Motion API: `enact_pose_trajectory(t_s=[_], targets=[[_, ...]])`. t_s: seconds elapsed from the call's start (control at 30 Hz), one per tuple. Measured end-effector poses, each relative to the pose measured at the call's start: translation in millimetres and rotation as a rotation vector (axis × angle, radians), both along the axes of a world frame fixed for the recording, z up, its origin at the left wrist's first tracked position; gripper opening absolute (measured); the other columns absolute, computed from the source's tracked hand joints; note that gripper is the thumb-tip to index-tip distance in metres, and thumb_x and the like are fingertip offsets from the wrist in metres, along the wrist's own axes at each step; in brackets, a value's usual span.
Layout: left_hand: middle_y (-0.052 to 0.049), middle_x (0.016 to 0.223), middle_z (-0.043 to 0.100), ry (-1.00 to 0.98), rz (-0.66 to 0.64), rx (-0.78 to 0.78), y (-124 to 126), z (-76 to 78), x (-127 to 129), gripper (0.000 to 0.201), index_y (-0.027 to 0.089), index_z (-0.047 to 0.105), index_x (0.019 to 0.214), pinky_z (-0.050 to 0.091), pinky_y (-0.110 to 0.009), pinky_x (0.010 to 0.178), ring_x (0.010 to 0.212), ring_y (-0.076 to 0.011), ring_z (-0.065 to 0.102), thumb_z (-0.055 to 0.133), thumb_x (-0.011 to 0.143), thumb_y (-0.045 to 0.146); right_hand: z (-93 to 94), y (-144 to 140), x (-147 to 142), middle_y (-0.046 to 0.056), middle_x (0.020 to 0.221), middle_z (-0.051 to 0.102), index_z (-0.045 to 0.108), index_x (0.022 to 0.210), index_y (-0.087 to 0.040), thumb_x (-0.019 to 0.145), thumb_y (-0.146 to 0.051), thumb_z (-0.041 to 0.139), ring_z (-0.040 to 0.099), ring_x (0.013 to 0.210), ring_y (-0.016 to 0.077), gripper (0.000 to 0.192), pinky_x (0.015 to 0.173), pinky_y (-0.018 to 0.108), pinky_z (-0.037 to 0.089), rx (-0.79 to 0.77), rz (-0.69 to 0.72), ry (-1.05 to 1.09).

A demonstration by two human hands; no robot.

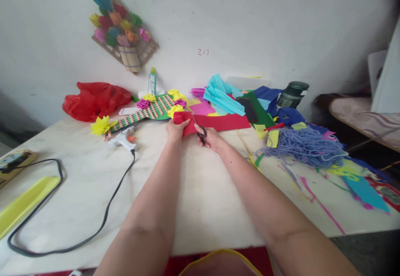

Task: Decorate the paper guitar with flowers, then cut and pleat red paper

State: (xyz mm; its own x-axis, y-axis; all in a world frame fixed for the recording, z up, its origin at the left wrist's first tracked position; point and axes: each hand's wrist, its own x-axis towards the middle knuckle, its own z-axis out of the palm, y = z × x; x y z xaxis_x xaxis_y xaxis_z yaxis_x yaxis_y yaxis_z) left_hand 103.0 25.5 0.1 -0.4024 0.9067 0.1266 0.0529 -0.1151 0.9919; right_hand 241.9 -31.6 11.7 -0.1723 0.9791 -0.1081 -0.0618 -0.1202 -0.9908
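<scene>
A long strip of red paper [223, 122] lies across the middle of the table, its left end folded over on itself. My left hand [177, 129] is closed on that folded end, thumb on top. My right hand [210, 137] grips the black handles of a pair of scissors [202, 134]. Their blades point up and left, against the red paper just right of my left hand. How far the blades reach into the paper I cannot tell. Just behind my left hand is a green guitar-shaped craft [156, 108] with pink strips and paper flowers.
A white glue gun [123, 140] lies at left, its black cord [108, 209] looping to a power strip [15, 163]. At right are a heap of blue yarn [306, 146], paper scraps and a dark green jar [293, 94]. A red plastic bag [95, 101] sits at the back left.
</scene>
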Motion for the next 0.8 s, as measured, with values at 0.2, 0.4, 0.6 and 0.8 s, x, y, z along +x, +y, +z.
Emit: enact_pose_trajectory(t_s=[0.2,0.4,0.6,0.8], targets=[[-0.007,0.08,0.066,-0.035,-0.043,0.024,1.4,-2.3,-1.8,0.047,0.014,0.061,0.083,0.048,-0.027,0.06,0.072,-0.0182,0.061,0.079,0.045,0.036,-0.1,-1.0,0.4,-0.003,0.045,0.051,0.049,0.067,-0.016,0.067,-0.058,0.064,0.044,0.032,0.0054,0.045,0.023,0.015,0.019,0.01,-0.011,0.002],[-0.007,0.082,0.066,-0.04,-0.059,0.032,2.0,-3.8,-1.3,0.047,0.014,0.061,0.084,0.048,-0.027,0.06,0.07,-0.0173,0.061,0.078,0.047,0.037,0.2,-0.4,-1.1,-0.004,0.044,0.05,0.05,0.067,-0.015,0.063,-0.054,0.069,0.044,0.031,0.0055,0.044,0.022,0.015,0.02,-0.004,-0.011,-0.003],[-0.007,0.081,0.066,-0.058,-0.067,0.035,-0.4,-2.2,0.4,0.045,0.014,0.061,0.083,0.048,-0.026,0.059,0.069,-0.0165,0.061,0.077,0.047,0.035,1.3,-0.1,-3.6,-0.004,0.043,0.05,0.051,0.069,-0.014,0.061,-0.057,0.07,0.045,0.03,0.0063,0.047,0.022,0.016,0.02,-0.007,-0.038,-0.021],[-0.006,0.079,0.065,-0.026,-0.056,0.041,3.7,-6.3,-0.9,0.047,0.013,0.062,0.083,0.047,-0.026,0.058,0.067,-0.0161,0.06,0.077,0.047,0.038,2.2,-1.5,-5.1,-0.004,0.042,0.049,0.049,0.066,-0.015,0.062,-0.06,0.067,0.043,0.029,0.006,0.048,0.022,0.016,0.019,-0.007,-0.055,-0.044]])
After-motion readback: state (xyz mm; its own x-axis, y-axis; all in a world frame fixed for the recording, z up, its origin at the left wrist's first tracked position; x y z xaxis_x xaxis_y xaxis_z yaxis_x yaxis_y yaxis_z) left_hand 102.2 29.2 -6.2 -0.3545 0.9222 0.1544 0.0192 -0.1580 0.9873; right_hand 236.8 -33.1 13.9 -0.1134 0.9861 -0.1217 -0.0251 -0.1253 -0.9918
